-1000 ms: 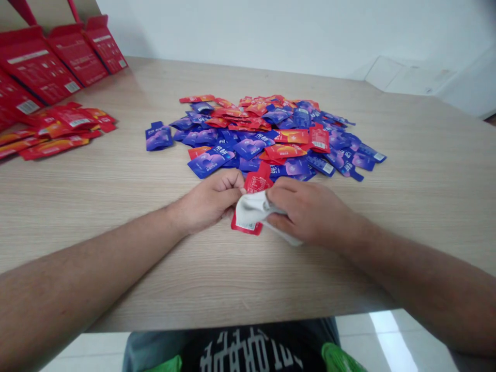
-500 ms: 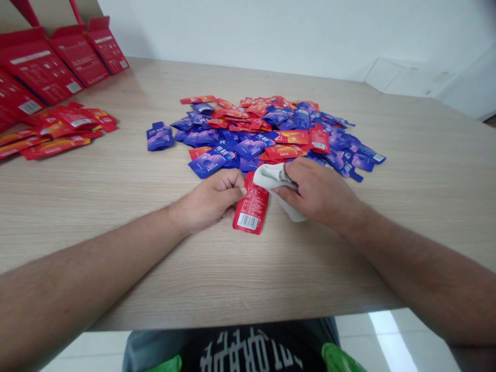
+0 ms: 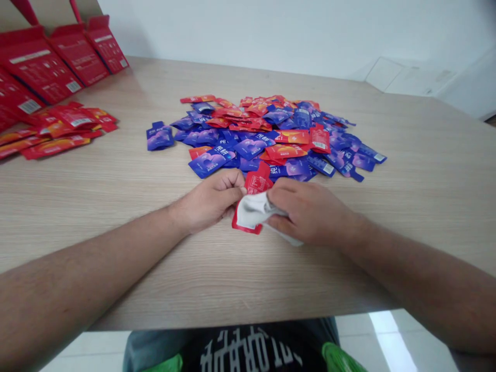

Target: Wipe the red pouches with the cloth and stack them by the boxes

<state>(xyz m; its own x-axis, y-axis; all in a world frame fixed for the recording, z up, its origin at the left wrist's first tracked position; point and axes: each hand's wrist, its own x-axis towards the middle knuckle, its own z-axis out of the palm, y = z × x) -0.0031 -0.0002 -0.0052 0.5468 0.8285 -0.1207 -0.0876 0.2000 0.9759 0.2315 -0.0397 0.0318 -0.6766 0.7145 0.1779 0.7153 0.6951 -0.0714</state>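
My left hand is closed, pinching the left edge of a red sachet between thumb and fingers. The sachet's printed back faces up, and its notched end points away from me. My right hand grips a folded white cloth, which lies across the lower half of the sachet and hides most of its barcode. Just beyond both hands spreads a heap of purple sachets and red-orange sachets.
Red printed cartons stand at the left rear, with a smaller pile of red-orange sachets in front. One purple sachet lies at the heap's left. A white wall borders the wooden table behind.
My right hand has drawn the cloth down the sachet towards me, from its upper end to its lower half. My left hand keeps its hold in the same place.
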